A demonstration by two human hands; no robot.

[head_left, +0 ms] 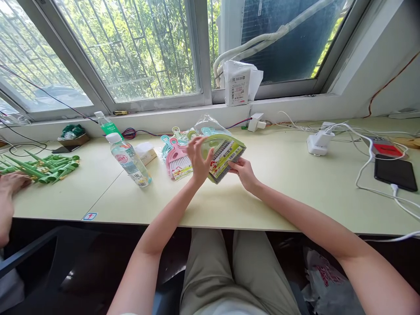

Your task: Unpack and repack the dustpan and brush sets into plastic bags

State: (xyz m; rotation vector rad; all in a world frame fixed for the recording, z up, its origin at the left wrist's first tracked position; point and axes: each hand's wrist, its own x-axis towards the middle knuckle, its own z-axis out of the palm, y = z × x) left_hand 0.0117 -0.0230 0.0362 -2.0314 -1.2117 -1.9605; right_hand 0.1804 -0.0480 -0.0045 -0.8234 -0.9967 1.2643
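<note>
A green mini dustpan and brush set (pixel 223 157) with a printed label is lifted a little off the pale green desk (pixel 282 192). My left hand (pixel 197 159) grips its left edge, fingers spread over the front. My right hand (pixel 243 171) pinches its lower right corner. Just behind, on the desk, lie a pink brush set (pixel 177 161) and teal ones (pixel 170 141), beside a crumpled clear plastic bag (pixel 206 122).
A water bottle (pixel 129 159) stands left of the brushes, a second one (pixel 107 124) by the sill. Another person's hand (pixel 11 183) rests by green plastic pieces (pixel 42 168) at far left. A charger (pixel 318 142), cables and a black phone (pixel 395 173) lie right.
</note>
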